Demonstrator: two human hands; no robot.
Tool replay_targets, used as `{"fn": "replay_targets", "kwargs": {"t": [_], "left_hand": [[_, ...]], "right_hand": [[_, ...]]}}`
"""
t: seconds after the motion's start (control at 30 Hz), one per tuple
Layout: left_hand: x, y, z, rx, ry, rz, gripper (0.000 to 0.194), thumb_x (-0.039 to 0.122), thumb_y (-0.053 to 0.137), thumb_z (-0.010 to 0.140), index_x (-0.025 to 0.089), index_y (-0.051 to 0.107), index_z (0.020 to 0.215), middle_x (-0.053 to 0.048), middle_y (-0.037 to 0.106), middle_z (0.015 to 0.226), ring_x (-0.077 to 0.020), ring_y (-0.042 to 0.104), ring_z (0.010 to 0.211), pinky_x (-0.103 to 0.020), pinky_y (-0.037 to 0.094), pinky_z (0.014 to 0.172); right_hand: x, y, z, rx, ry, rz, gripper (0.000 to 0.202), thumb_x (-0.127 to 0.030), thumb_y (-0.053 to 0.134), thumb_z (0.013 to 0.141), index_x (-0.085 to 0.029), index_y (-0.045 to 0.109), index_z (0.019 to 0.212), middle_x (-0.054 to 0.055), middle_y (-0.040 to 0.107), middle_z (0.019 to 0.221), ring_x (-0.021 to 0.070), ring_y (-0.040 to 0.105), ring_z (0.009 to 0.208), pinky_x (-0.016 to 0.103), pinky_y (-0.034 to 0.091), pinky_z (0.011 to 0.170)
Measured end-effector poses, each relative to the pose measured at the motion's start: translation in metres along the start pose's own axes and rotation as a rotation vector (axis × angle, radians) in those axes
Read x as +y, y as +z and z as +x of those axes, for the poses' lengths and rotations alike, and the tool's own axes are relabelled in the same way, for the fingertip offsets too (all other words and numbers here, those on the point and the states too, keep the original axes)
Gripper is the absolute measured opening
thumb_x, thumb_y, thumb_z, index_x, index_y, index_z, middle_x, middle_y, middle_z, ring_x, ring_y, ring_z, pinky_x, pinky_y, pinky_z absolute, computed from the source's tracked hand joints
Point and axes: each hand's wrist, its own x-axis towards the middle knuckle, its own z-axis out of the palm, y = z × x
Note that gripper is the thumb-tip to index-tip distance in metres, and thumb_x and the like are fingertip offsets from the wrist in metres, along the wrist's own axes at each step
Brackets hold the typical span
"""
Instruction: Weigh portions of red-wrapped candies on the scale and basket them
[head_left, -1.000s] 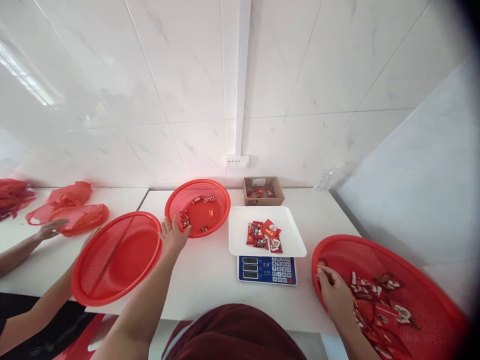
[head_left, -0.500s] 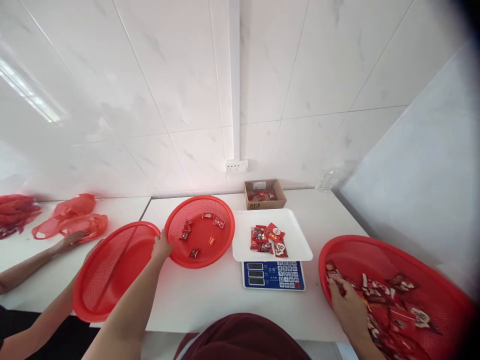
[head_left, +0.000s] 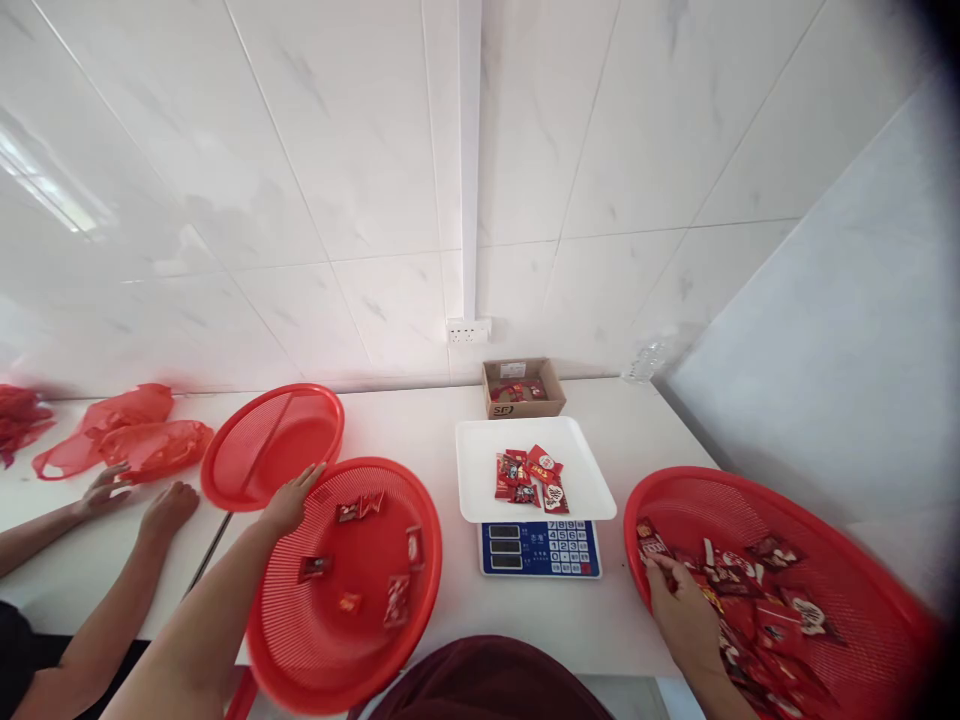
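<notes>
My left hand point(head_left: 291, 500) is at the upper left rim of a red basket point(head_left: 352, 580) with a few small red packets inside, fingers extended towards another red basket point(head_left: 277, 445) behind it. Inside the large right basket point(head_left: 855, 570), my right hand point(head_left: 679, 598) pinches a red packet point(head_left: 651, 538) near the left wall. Many red packets lie below and beside that hand. Between the baskets stands a scale point(head_left: 538, 549) with a white tray point(head_left: 480, 450) holding several red packets point(head_left: 531, 478).
An open cardboard box point(head_left: 523, 408) with red packets stands behind the scale. A clear plastic container point(head_left: 643, 362) is at the back right. On the left, another person's hands point(head_left: 166, 508) rest near red plastic bags point(head_left: 154, 450).
The basket with few packets has moved towards me and left. The other left basket has moved back. My left hand's fingers have extended. The other person's hands now both show.
</notes>
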Motion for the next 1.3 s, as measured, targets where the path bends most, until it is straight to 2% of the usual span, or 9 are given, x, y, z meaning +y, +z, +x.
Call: {"fn": "replay_targets", "kwargs": {"t": [0.17, 0.27, 0.47, 0.53, 0.7, 0.87, 1.03, 1.13, 1.3], "left_hand": [[-0.011, -0.008, -0.010, -0.071, 0.142, 0.150, 0.090, -0.008, 0.035, 0.057, 0.028, 0.030, 0.139, 0.003, 0.033, 0.144, -0.0191, 0.028, 0.133, -0.039, 0.021, 0.109], [-0.013, -0.009, -0.013, -0.015, 0.082, 0.185, 0.081, -0.007, 0.033, 0.064, 0.027, 0.034, 0.138, 0.000, 0.035, 0.144, -0.0201, 0.028, 0.133, -0.040, 0.019, 0.109], [-0.011, -0.014, -0.012, 0.293, -0.696, -0.187, 0.059, 0.018, 0.033, 0.083, 0.015, 0.022, 0.141, -0.023, 0.032, 0.140, -0.0394, 0.035, 0.125, -0.061, 0.035, 0.090], [-0.003, -0.013, -0.010, 0.345, -0.836, -0.349, 0.063, 0.033, 0.032, 0.086, 0.009, 0.015, 0.142, -0.028, 0.032, 0.137, -0.0423, 0.036, 0.123, -0.061, 0.038, 0.086], [0.047, 0.018, -0.012, 0.356, -0.499, -0.382, 0.083, 0.054, 0.045, 0.078, 0.013, 0.011, 0.142, -0.025, 0.010, 0.147, -0.0404, 0.012, 0.134, -0.055, 0.028, 0.099], [0.082, 0.047, -0.023, 0.173, -0.223, -0.249, 0.081, 0.034, 0.054, 0.076, 0.019, 0.011, 0.142, -0.022, 0.002, 0.148, -0.0416, 0.003, 0.134, -0.054, 0.027, 0.100], [0.060, 0.032, -0.027, 0.100, -0.145, -0.062, 0.081, 0.013, 0.048, 0.075, 0.021, 0.006, 0.144, -0.020, 0.006, 0.149, -0.0359, 0.008, 0.136, -0.048, 0.032, 0.100], [0.053, 0.021, -0.022, 0.109, -0.081, 0.113, 0.077, 0.007, 0.045, 0.075, 0.020, 0.013, 0.143, -0.017, 0.007, 0.150, -0.0325, 0.007, 0.137, -0.048, 0.021, 0.106], [0.084, 0.014, -0.003, 0.070, -0.007, 0.193, 0.066, 0.021, 0.045, 0.080, 0.017, 0.023, 0.142, -0.011, 0.020, 0.149, -0.0310, 0.008, 0.137, -0.052, 0.011, 0.108]], "right_hand": [[0.001, -0.001, 0.000, -0.010, -0.013, -0.014, 0.042, -0.052, 0.041, 0.066, -0.019, 0.061, 0.083, 0.014, 0.069, 0.088, 0.0275, 0.062, 0.076, 0.037, 0.046, 0.069], [0.000, -0.001, -0.001, -0.025, 0.004, -0.023, 0.043, -0.052, 0.040, 0.066, -0.019, 0.060, 0.085, 0.014, 0.068, 0.090, 0.0280, 0.062, 0.078, 0.038, 0.046, 0.069], [0.002, 0.000, 0.000, -0.024, 0.004, -0.012, 0.043, -0.053, 0.040, 0.066, -0.019, 0.060, 0.083, 0.013, 0.069, 0.085, 0.0274, 0.062, 0.072, 0.037, 0.046, 0.065], [0.002, 0.000, 0.001, -0.017, 0.000, -0.008, 0.042, -0.053, 0.041, 0.066, -0.019, 0.060, 0.083, 0.013, 0.069, 0.085, 0.0273, 0.062, 0.071, 0.036, 0.045, 0.064], [-0.001, -0.001, 0.000, -0.023, 0.012, -0.001, 0.043, -0.053, 0.042, 0.064, -0.019, 0.060, 0.082, 0.013, 0.069, 0.083, 0.0263, 0.062, 0.068, 0.036, 0.045, 0.062], [-0.001, -0.002, 0.002, -0.018, 0.020, 0.022, 0.042, -0.053, 0.042, 0.064, -0.019, 0.061, 0.081, 0.013, 0.069, 0.084, 0.0261, 0.062, 0.070, 0.036, 0.046, 0.063], [0.001, -0.002, 0.002, -0.031, 0.007, 0.014, 0.043, -0.053, 0.041, 0.066, -0.019, 0.061, 0.084, 0.013, 0.069, 0.087, 0.0273, 0.062, 0.074, 0.038, 0.046, 0.066], [-0.001, -0.002, 0.001, -0.051, 0.029, 0.019, 0.044, -0.053, 0.041, 0.067, -0.019, 0.060, 0.087, 0.013, 0.068, 0.089, 0.0279, 0.062, 0.078, 0.038, 0.046, 0.070], [-0.005, -0.004, -0.002, -0.042, 0.032, 0.033, 0.043, -0.052, 0.042, 0.067, -0.019, 0.061, 0.085, 0.012, 0.068, 0.086, 0.0265, 0.061, 0.074, 0.037, 0.046, 0.068]]}}
